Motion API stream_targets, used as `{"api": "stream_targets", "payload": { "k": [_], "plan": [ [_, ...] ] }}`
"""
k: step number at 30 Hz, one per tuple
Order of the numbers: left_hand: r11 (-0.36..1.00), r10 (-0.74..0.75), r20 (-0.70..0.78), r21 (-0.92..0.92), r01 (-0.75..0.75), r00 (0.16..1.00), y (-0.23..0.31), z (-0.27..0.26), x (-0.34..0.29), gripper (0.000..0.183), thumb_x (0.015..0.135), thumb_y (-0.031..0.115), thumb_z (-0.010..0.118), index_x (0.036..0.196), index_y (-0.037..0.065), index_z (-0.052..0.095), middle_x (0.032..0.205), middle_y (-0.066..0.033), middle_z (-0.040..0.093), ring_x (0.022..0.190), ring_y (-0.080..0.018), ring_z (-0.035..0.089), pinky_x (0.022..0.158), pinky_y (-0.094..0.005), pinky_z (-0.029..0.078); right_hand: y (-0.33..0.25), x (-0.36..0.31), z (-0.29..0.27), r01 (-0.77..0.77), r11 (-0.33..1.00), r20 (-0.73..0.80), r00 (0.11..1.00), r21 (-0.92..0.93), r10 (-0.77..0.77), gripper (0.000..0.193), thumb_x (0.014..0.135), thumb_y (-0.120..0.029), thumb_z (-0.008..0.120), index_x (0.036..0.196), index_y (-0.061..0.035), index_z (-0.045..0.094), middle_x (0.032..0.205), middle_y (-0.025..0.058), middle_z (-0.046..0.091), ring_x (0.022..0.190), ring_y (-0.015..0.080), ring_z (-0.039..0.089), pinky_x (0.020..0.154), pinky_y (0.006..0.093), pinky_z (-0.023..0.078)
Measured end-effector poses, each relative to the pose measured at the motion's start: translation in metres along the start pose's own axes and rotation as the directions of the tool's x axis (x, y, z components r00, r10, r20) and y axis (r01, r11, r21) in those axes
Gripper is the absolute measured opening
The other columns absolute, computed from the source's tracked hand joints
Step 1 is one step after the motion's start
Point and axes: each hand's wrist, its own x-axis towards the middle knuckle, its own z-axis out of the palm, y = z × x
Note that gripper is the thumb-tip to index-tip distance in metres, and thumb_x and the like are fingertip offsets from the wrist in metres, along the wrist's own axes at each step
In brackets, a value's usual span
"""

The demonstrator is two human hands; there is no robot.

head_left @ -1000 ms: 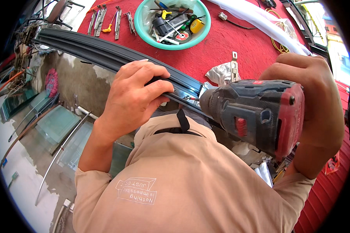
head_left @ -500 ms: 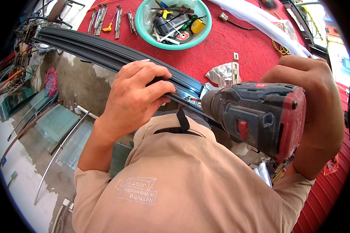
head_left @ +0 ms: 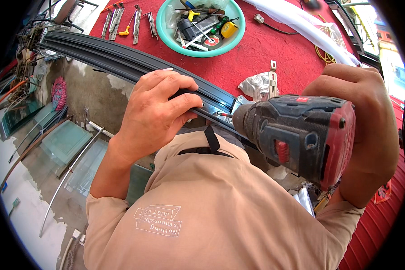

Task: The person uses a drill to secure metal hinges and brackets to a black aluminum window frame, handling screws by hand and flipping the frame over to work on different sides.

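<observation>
My right hand (head_left: 346,85) is wrapped round a black and red power drill (head_left: 297,135); its grip is mostly hidden behind the drill body. The red-tipped bit (head_left: 223,114) points left and meets a silver metal bracket (head_left: 215,111) on a long dark grey metal profile (head_left: 108,51). My left hand (head_left: 164,105) closes over the profile just left of the bit, thumb and fingers gripping its edge. The profile runs from the far left to the drill. Beyond the chuck stand a small clear plastic bag (head_left: 254,87) and an upright slotted metal strip (head_left: 272,81).
A red-covered table (head_left: 220,74) carries a turquoise basin (head_left: 161,33) of tools. Several metal hinge strips (head_left: 117,22) and a yellow-handled hex key (head_left: 124,31) lie left of it. White sheeting (head_left: 301,27) and a plug on a cord (head_left: 259,18) are farther right. Glass panes (head_left: 67,144) lean at lower left.
Almost nothing differs. The drill's rear has shifted very slightly to the right; both hands keep their places and the bit stays at the bracket.
</observation>
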Motion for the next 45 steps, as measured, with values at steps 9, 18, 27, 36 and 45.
{"api": "stream_targets", "payload": {
  "k": [9, 18, 27, 36, 45],
  "plan": [
    [1.000, 0.002, -0.004, 0.001, -0.002, 1.000, 0.001, 0.000, 0.000, 0.040, 0.071, 0.011, 0.097, 0.107, 0.016, 0.081, 0.124, -0.0028, 0.075, 0.123, -0.0315, 0.069, 0.112, -0.0508, 0.052, 0.048, -0.010, 0.002, 0.091, 0.990, 0.044, 0.994, 0.105, -0.096, 0.045, 0.061, -0.031, 0.086, 0.088, 0.0045, 0.078, 0.078, 0.0136, 0.068, 0.065, 0.0284, 0.070, 0.059, 0.0380, 0.050],
    [1.000, 0.001, 0.003, 0.005, -0.001, 1.000, 0.000, 0.000, -0.001, 0.040, 0.071, 0.011, 0.096, 0.107, 0.016, 0.081, 0.124, -0.0025, 0.075, 0.123, -0.0313, 0.069, 0.111, -0.0510, 0.052, 0.017, 0.003, -0.006, 0.111, 0.994, 0.109, 0.988, -0.012, -0.109, 0.039, 0.062, -0.025, 0.087, 0.089, 0.0009, 0.079, 0.075, 0.0122, 0.063, 0.063, 0.0296, 0.065, 0.058, 0.0402, 0.047],
    [1.000, 0.018, -0.060, -0.005, -0.019, 0.998, -0.003, 0.008, -0.004, 0.036, 0.072, 0.016, 0.095, 0.105, 0.019, 0.081, 0.122, 0.0010, 0.076, 0.121, -0.0276, 0.070, 0.112, -0.0490, 0.051, 0.000, 0.015, -0.015, 0.106, 0.993, 0.234, 0.968, -0.044, -0.093, 0.032, 0.066, -0.025, 0.086, 0.086, -0.0034, 0.075, 0.075, 0.0130, 0.059, 0.064, 0.0378, 0.064, 0.059, 0.0478, 0.045],
    [0.997, 0.070, -0.125, 0.053, -0.064, 0.990, -0.011, 0.024, -0.008, 0.022, 0.083, 0.020, 0.084, 0.103, 0.028, 0.083, 0.123, 0.0074, 0.076, 0.120, -0.0174, 0.071, 0.116, -0.0431, 0.047, -0.004, 0.031, -0.022, 0.141, 0.964, 0.351, 0.935, -0.227, -0.054, 0.035, 0.069, -0.031, 0.085, 0.085, -0.0039, 0.069, 0.080, 0.0124, 0.059, 0.071, 0.0368, 0.062, 0.064, 0.0489, 0.043],
    [0.998, 0.058, -0.179, 0.011, -0.057, 0.982, -0.015, 0.035, -0.013, 0.017, 0.087, 0.022, 0.077, 0.103, 0.027, 0.082, 0.123, 0.0055, 0.076, 0.120, -0.0157, 0.071, 0.117, -0.0407, 0.043, 0.004, 0.049, -0.027, 0.164, 0.948, 0.468, 0.884, -0.272, -0.019, 0.034, 0.068, -0.031, 0.084, 0.087, -0.0068, 0.068, 0.081, 0.0089, 0.059, 0.075, 0.0339, 0.063, 0.070, 0.0478, 0.044]
  ]
}}
